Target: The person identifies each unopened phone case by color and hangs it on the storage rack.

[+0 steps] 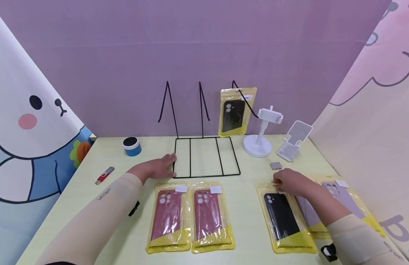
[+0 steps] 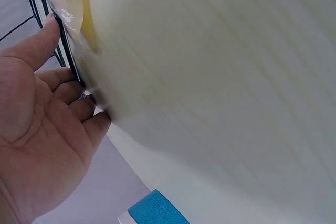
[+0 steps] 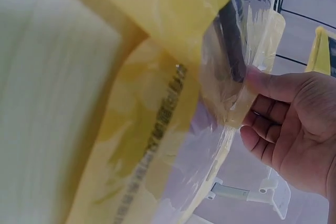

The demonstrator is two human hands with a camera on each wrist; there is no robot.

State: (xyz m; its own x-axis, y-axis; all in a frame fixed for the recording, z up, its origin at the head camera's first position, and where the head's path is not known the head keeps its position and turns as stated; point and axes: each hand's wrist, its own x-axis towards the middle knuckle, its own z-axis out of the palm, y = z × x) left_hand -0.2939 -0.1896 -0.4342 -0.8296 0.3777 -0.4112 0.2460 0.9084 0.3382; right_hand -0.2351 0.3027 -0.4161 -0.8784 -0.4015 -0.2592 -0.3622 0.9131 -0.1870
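My left hand (image 1: pixel 159 167) touches the left bar of the black wire rack (image 1: pixel 204 176), thumb and fingers spread along it. At the right, my right hand (image 1: pixel 292 181) pinches the top edge of a yellow clear-front bag with a black phone case (image 1: pixel 281 216). In the right wrist view the thumb presses this bag (image 3: pixel 223 93) near its top corner. Another bagged black phone case (image 1: pixel 233 116) hangs on the rack's right hook. Two bagged dark pink phone cases (image 1: pixel 167 213) (image 1: pixel 207 213) lie side by side before the rack. Bagged lilac phone cases (image 1: pixel 343 197) lie partly under my right forearm.
Behind the rack's right side stand a white round-based phone holder (image 1: pixel 257 145) and a folding phone stand (image 1: pixel 294 141). A small grey square (image 1: pixel 275 166) lies near them. At left are a blue-and-white jar (image 1: pixel 132 147) and a red USB stick (image 1: pixel 104 175). A purple backdrop (image 1: pixel 125 73) rises behind.
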